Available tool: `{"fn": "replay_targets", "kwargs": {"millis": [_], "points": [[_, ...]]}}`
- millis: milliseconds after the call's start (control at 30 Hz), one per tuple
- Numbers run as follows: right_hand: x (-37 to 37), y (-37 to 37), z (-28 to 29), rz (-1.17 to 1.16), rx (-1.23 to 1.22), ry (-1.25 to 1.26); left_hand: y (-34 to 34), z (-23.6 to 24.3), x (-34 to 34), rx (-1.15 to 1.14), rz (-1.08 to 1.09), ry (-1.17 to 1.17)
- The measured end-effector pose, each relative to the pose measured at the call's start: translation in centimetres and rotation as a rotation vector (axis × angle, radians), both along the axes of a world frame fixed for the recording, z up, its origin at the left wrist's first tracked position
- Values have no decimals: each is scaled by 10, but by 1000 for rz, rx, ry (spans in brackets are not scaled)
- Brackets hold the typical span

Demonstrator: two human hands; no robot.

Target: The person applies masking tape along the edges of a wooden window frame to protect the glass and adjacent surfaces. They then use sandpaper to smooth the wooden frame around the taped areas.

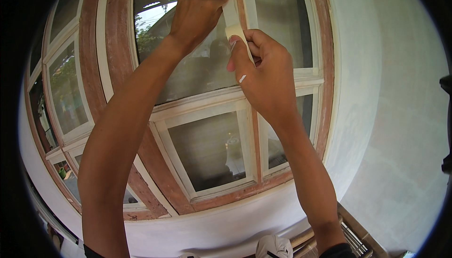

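Observation:
My right hand point(268, 65) grips a roll of cream masking tape point(234, 31) between thumb and fingers, close to the right edge of a window pane point(188, 77). From the roll a strip of tape point(230, 11) runs up along that edge. My left hand point(197, 18), with a dark ring on one finger, is at the top of the same pane. Its fingers are stretched out, and the fingertips touch the strip's upper part. A small white mark shows on the back of my right hand.
Neighbouring panes point(207, 152) have pale tape bands around their glass. The wooden window frame point(120, 32) is reddish brown with whitish sashes. A pale wall point(400, 93) stands at the right. Below are a bamboo piece of furniture point(360, 232) and a light cloth item point(274, 247).

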State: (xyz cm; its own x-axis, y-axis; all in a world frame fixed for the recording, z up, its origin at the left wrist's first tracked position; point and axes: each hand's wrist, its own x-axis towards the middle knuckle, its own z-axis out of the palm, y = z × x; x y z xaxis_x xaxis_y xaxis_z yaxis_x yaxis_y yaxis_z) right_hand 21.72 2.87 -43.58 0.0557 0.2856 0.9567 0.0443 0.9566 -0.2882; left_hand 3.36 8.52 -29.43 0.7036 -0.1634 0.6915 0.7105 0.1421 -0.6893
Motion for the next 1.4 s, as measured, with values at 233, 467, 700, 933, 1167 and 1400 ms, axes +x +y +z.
{"fn": "replay_targets", "kwargs": {"millis": [233, 467, 700, 933, 1167, 1400], "points": [[2, -1, 0, 0, -17, -10, 0, -3, 2, -10, 26, -24], [2, 2, 0, -27, -2, -10, 1, -3, 4, -1, 54, -27], [2, -1, 2, 92, -109, -17, -5, -13, -2, -60, 197, -4], [3, -3, -1, 193, -199, 25, -9, -24, -6, -146, 148, 46], [2, -2, -2, 214, -227, 8, -16, -40, -5, -224, 126, 39], [-4, 3, -16, 89, -175, -57, -23, -55, -8, -283, 82, 51]]}}
